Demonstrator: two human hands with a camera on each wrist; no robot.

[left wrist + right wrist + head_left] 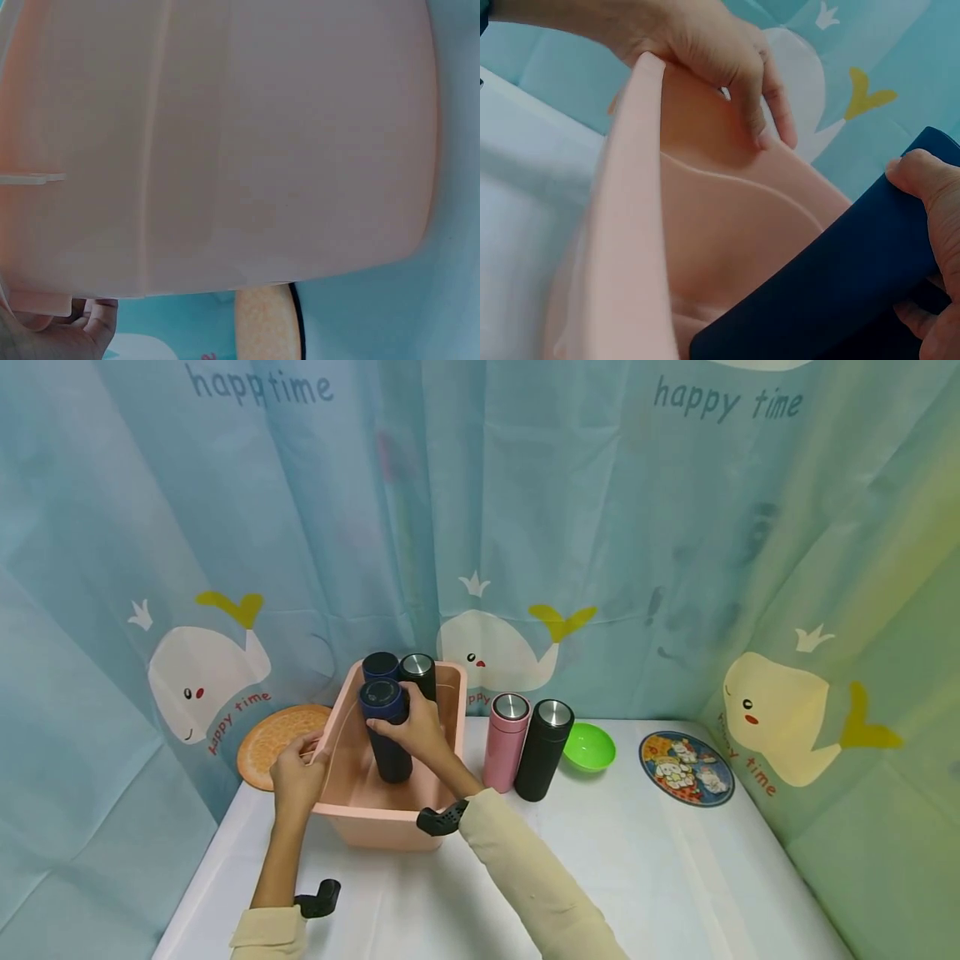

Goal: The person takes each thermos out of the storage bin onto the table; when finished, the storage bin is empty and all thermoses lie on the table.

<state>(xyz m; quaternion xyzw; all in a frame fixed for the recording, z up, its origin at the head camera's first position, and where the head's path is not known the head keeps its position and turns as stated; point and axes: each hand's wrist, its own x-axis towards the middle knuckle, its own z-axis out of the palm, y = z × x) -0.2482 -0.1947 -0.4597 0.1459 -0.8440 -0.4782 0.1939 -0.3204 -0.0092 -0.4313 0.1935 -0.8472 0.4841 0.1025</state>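
Observation:
My left hand [297,781] grips the left rim of a pink plastic bin [382,832], its fingers hooked over the edge in the right wrist view. My right hand [422,728] holds a dark blue thermos bottle [392,756] near its top, thumb and fingers around it. That bottle is lowered inside the bin, slightly tilted. Behind it, at the bin's far end, stand another dark blue thermos [381,664] and a black thermos [417,666] with a silver lid. The bin's outer wall [300,150] fills most of the left wrist view.
Right of the bin, a pink thermos [507,743] and a black silver-lidded thermos [545,752] stand side by side on the white table [675,893]. Beyond them are a green bowl [588,748] and a round cartoon mat [686,769]. An orange round mat [262,745] leans left of the bin.

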